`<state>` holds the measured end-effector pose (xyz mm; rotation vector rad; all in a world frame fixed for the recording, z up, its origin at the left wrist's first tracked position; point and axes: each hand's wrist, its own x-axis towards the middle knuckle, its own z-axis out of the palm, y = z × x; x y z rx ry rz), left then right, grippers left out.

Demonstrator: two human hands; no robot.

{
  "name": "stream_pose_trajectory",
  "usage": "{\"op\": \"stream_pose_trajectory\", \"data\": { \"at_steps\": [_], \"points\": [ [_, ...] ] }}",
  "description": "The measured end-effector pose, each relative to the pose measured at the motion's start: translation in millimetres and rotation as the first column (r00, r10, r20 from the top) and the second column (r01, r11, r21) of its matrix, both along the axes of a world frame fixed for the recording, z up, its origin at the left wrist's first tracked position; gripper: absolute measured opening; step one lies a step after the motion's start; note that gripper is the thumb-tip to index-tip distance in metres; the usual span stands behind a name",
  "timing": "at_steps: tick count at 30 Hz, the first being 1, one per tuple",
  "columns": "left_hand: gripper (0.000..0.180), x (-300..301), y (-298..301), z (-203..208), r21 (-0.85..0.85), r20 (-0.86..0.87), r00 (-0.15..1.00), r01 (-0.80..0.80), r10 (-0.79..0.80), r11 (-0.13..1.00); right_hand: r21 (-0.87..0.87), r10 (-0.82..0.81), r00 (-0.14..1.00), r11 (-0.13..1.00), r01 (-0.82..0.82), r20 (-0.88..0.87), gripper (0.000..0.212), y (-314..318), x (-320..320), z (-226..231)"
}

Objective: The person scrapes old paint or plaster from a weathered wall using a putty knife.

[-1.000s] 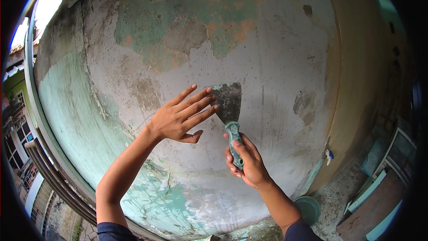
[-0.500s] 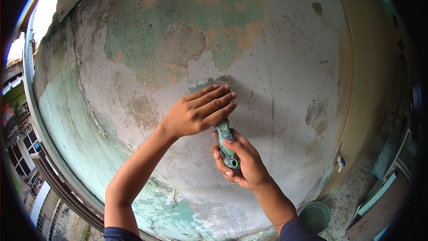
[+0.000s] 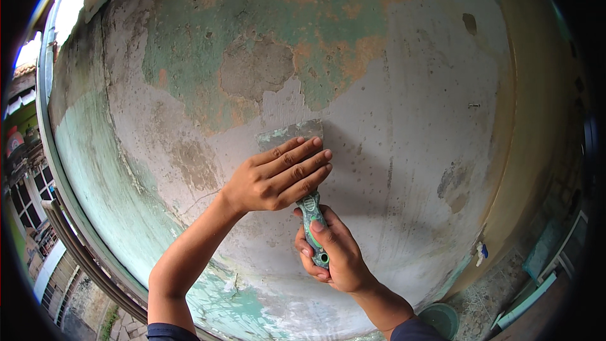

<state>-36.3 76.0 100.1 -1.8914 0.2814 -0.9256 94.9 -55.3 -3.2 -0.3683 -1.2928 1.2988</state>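
My right hand (image 3: 334, 249) is wrapped round the green, paint-smeared handle of a putty knife (image 3: 315, 230), thumb along its front. The knife's wide, worn metal blade points up against the wall (image 3: 416, 170). My left hand (image 3: 281, 175) lies flat over the lower part of the blade, fingers stretched out toward the right, hiding that part. Above the blade edge the wall shows bare grey, with peeling green and orange paint (image 3: 252, 0) higher up and a rough plaster patch (image 3: 257, 66).
A tap (image 3: 481, 252) sticks out low on the tan wall strip at right. Below it stands a round green bucket (image 3: 440, 319). Boards and frames (image 3: 527, 300) lean at the lower right. Metal pipes (image 3: 88, 259) run along the left edge, with a house beyond.
Both hands and the putty knife have moved a little down the wall and slightly left. The grip stays the same, and the view has shifted slightly.
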Motion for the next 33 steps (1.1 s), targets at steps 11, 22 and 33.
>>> {"op": "stream_pose_trajectory", "data": {
  "at_steps": [11, 22, 33],
  "points": [
    [0.027, 2, 3, 6, -0.043, 0.004, 1.000, 0.005, -0.005, 0.999, 0.006, -0.001, 1.000, 1.000, 0.001, 0.024, 0.044, 6, 1, 10],
    [0.032, 3, 5, 59, -0.065, 0.130, 0.991, -0.022, 0.030, 0.998, 0.184, -0.133, 0.991, 0.974, 0.130, 0.000, 0.049, 26, -7, 62],
    [0.031, -13, -10, -8, -0.101, -0.020, 0.993, -0.119, 0.118, 0.988, 0.031, -0.086, 0.996, 0.996, 0.086, 0.002, 0.048, 4, -20, -6]
  ]
}}
